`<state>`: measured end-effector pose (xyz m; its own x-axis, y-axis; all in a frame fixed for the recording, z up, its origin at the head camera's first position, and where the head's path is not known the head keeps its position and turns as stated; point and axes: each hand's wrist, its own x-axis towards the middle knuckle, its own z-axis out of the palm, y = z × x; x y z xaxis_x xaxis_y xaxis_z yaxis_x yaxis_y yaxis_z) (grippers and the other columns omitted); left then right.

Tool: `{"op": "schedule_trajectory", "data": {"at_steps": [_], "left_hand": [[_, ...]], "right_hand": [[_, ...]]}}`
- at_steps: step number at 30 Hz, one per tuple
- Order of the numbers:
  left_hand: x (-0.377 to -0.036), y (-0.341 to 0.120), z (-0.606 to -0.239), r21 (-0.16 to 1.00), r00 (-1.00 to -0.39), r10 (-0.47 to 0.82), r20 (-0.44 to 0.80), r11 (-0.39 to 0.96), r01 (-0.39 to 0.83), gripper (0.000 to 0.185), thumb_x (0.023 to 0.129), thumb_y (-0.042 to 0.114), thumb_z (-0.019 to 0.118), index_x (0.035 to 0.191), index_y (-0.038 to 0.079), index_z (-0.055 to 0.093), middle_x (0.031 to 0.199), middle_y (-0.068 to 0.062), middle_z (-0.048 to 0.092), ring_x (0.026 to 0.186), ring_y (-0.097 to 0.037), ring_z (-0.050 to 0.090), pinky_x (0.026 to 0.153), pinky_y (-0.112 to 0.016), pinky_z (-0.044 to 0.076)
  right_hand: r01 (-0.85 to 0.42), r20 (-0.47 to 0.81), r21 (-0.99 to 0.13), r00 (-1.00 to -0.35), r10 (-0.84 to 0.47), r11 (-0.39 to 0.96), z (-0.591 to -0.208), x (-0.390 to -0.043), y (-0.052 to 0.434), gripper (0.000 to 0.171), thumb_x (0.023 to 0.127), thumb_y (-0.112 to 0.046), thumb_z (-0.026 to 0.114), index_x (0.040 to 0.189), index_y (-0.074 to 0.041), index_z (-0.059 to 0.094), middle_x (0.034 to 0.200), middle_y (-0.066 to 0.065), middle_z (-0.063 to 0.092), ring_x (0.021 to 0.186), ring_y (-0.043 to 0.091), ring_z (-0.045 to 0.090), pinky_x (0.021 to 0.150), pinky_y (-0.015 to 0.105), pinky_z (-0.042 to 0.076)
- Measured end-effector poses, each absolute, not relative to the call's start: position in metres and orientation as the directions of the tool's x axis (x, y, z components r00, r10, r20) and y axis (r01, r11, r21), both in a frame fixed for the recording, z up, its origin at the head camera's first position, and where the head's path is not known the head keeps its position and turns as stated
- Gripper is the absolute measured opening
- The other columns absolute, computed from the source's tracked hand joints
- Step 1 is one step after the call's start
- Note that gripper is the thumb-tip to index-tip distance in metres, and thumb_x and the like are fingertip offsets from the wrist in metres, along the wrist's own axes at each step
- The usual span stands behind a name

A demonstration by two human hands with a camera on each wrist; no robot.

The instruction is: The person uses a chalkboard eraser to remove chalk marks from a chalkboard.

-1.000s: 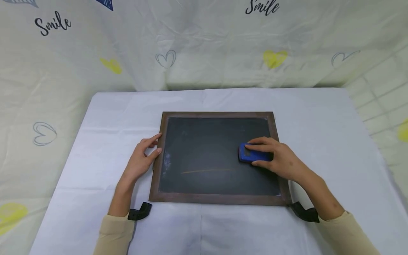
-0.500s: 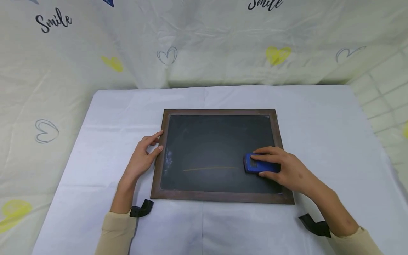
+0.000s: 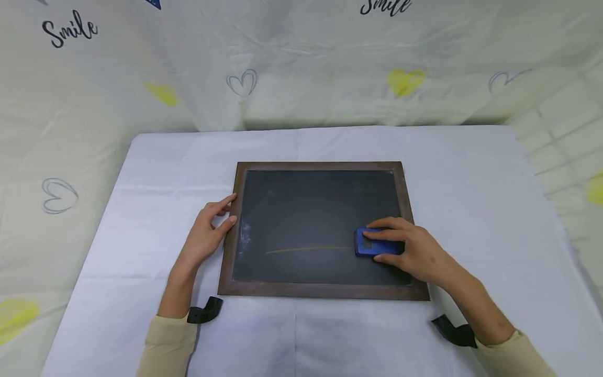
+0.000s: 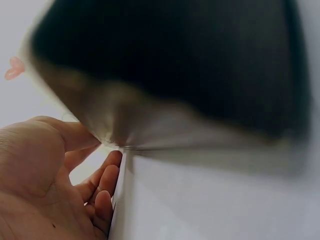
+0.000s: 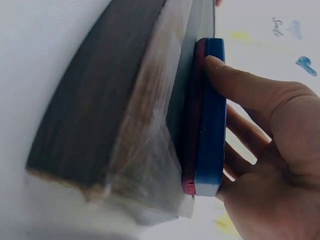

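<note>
A chalkboard [image 3: 301,209] in a brown wooden frame lies on the white-covered table. One thin orange-brown chalk line [image 3: 306,248] runs across its lower part, and a pale smudge [image 3: 245,234] marks the left side. My right hand [image 3: 416,248] grips a blue chalkboard eraser [image 3: 365,243] on the board's right side, at the line's right end. In the right wrist view, the thumb and fingers hold opposite sides of the eraser [image 5: 211,125], its reddish pad facing the board. The fingertips and thumb of my left hand [image 3: 203,238] rest against the frame's left edge.
White cloth [image 3: 155,220] covers the table around the board. Behind it hangs a pale sheet [image 3: 325,78] printed with hearts and "Smile". A black curved piece is at each wrist, the left one [image 3: 205,310] and the right one [image 3: 454,331].
My right hand has slid the eraser down the board, toward its near edge, to the level of the chalk line. My left hand stays at the frame's edge. The view shifts slightly.
</note>
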<state>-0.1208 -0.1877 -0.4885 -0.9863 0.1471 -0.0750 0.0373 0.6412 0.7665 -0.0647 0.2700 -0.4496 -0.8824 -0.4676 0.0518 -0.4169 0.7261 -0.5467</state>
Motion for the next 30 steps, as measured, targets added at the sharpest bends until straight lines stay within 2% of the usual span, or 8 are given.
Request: {"op": "schedule_trajectory", "data": {"at_steps": [13, 30], "left_hand": [[-0.119, -0.186, -0.487, 0.771, -0.987, 0.136, -0.079, 0.636, 0.026, 0.055, 0.106, 0.017, 0.061, 0.159, 0.018, 0.046, 0.134, -0.020, 0.056, 0.127, -0.035, 0.049, 0.085, -0.034, 0.036], [-0.120, -0.189, -0.488, 0.780, -0.986, 0.149, -0.072, 0.625, 0.037, 0.055, 0.107, 0.021, 0.060, 0.159, 0.020, 0.045, 0.136, -0.021, 0.055, 0.128, -0.037, 0.048, 0.087, -0.038, 0.036]], "right_hand": [[-0.414, 0.043, -0.615, -0.867, -0.496, 0.671, -0.451, -0.071, 0.238, 0.053, 0.079, -0.015, 0.091, 0.129, -0.019, 0.076, 0.136, 0.003, 0.066, 0.127, 0.032, 0.064, 0.096, 0.049, 0.057], [-0.509, -0.003, -0.630, -0.753, -0.658, 0.587, -0.449, -0.095, 0.166, 0.055, 0.084, -0.018, 0.088, 0.136, -0.016, 0.070, 0.142, 0.008, 0.063, 0.134, 0.033, 0.058, 0.108, 0.053, 0.051]]}}
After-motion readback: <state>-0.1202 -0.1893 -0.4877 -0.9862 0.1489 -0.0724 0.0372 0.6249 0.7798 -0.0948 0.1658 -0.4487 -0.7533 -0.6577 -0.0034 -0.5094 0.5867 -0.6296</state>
